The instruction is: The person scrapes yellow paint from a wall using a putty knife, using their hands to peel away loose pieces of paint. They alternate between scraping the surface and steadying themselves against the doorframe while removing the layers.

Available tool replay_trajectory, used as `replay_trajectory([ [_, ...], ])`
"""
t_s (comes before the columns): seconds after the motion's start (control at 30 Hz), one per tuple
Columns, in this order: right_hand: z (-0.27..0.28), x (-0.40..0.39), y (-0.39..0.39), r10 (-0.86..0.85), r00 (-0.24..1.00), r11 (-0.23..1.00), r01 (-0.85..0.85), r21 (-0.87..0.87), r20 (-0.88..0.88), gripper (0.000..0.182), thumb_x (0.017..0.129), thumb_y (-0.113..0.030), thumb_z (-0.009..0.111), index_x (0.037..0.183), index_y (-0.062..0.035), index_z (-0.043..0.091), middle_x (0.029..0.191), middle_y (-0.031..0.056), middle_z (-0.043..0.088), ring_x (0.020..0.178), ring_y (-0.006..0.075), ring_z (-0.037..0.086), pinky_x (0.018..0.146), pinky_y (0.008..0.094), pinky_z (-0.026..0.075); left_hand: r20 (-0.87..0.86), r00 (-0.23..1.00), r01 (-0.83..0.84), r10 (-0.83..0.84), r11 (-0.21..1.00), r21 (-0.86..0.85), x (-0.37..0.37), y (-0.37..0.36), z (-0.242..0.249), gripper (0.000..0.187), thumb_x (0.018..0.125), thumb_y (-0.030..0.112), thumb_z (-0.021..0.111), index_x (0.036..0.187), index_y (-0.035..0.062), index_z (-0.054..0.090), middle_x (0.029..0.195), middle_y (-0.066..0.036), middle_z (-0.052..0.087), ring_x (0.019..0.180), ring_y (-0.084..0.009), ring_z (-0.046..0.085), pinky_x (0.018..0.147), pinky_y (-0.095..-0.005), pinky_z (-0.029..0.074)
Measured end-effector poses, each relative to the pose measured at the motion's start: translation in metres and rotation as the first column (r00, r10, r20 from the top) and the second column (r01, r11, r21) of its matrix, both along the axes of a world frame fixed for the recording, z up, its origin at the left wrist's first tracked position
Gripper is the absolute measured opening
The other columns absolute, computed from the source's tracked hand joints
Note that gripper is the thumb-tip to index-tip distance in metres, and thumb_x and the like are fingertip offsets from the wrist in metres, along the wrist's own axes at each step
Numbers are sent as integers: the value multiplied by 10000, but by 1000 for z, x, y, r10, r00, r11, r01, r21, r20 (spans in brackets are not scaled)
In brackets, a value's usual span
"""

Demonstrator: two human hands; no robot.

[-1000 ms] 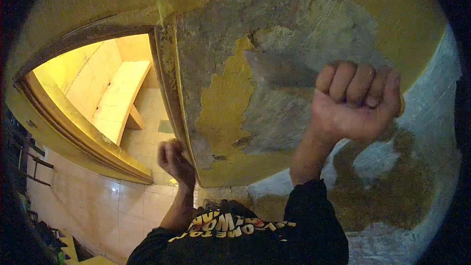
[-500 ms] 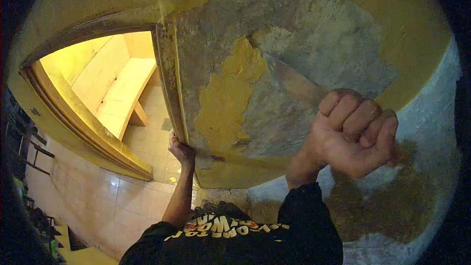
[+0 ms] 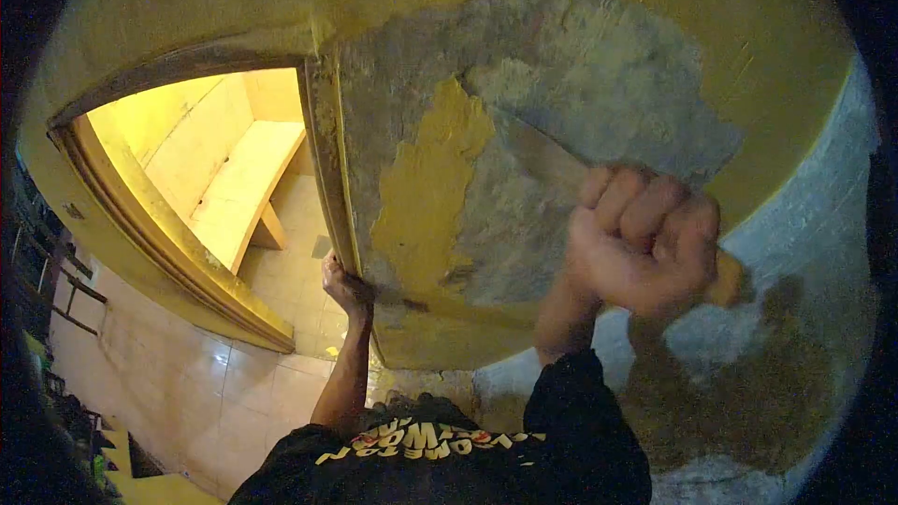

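Note:
My right hand is wrapped round the handle of a knife-like scraper, whose yellowish end shows below the fist. The scraper's blade points up and left, its tip at the right edge of a patch of yellow paint. Around that patch is bare grey plaster on the wall. My left hand is closed on the edge of the door frame, low on the wall's left side; part of its fingers is hidden.
Left of the frame, a doorway opens on a lit room with a ledge. Pale floor tiles lie below, with a dark metal rack at the far left. A bluish wall curves along the right.
My right hand and the scraper have moved left, and more of the handle's end shows. My left hand stays at the door frame.

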State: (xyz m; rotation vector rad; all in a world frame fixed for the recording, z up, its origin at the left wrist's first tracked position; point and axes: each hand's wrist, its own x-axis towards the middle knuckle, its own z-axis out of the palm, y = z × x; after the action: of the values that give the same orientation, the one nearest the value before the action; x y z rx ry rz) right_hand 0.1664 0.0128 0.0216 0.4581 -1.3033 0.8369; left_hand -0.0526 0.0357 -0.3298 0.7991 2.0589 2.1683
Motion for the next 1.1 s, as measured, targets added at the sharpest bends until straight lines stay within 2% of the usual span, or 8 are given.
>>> replay_trajectory([
  [0.27,-2,-2,10,13,995,997,-6,-73,101,313,855,-249,375,572,-142,294,448,-3,236,377,124,203,390,308,226,-99,995,7,-2,999,49,-3,-2,2,675,926,512,209,926,-55,575,817,-183,588,761,-296,557,711,-406,420],
  [0.37,-10,10,-1,107,965,990,-80,120,-241,315,854,-247,390,570,-137,311,447,-2,278,385,125,226,399,292,245,-67,998,5,-1,998,66,-2,4,-2,684,924,518,200,922,-54,574,831,-185,584,778,-303,557,722,-411,419],
  [0.4,-15,6,-4,-494,869,870,494,19,15,318,852,-253,393,567,-139,314,450,-6,294,389,121,234,401,291,247,-123,992,-2,7,999,36,-4,0,-5,686,924,519,196,918,-53,575,837,-187,582,787,-306,557,726,-413,418],
  [0.47,-9,-6,3,-875,414,450,887,104,251,320,851,-259,397,564,-141,317,452,-9,309,393,118,243,404,290,249,-111,994,20,-11,997,79,-6,6,-2,684,924,519,197,919,-51,574,838,-189,581,791,-308,557,726,-413,418],
  [0.53,-10,-16,12,-208,974,950,224,-218,94,309,838,-243,420,566,-124,335,472,-10,329,410,111,266,405,285,259,-93,995,43,-36,996,73,-4,-6,-7,681,924,520,197,920,-48,574,840,-191,580,795,-310,558,725,-413,418],
  [0.57,-11,-17,13,201,976,930,-217,-298,-84,304,832,-235,431,567,-115,344,483,-11,339,418,107,278,405,282,264,-132,991,8,-8,1000,0,-3,-9,-3,684,923,522,196,918,-48,573,834,-188,579,792,-307,557,720,-410,419],
  [0.67,-12,2,-15,10,994,995,1,103,-113,302,839,-206,416,567,-120,318,471,-6,299,413,104,252,411,278,247,-82,997,8,-5,999,45,-4,8,0,682,923,520,197,914,-50,571,822,-179,576,781,-302,554,706,-402,422],
  [1.1,-30,12,-1,-45,997,998,43,-38,-61,315,836,-279,422,572,-144,317,454,1,281,373,115,217,402,295,208,-110,993,48,-38,995,90,-4,0,0,672,928,489,165,923,-50,567,802,-189,543,765,-331,528,697,-420,398],
])
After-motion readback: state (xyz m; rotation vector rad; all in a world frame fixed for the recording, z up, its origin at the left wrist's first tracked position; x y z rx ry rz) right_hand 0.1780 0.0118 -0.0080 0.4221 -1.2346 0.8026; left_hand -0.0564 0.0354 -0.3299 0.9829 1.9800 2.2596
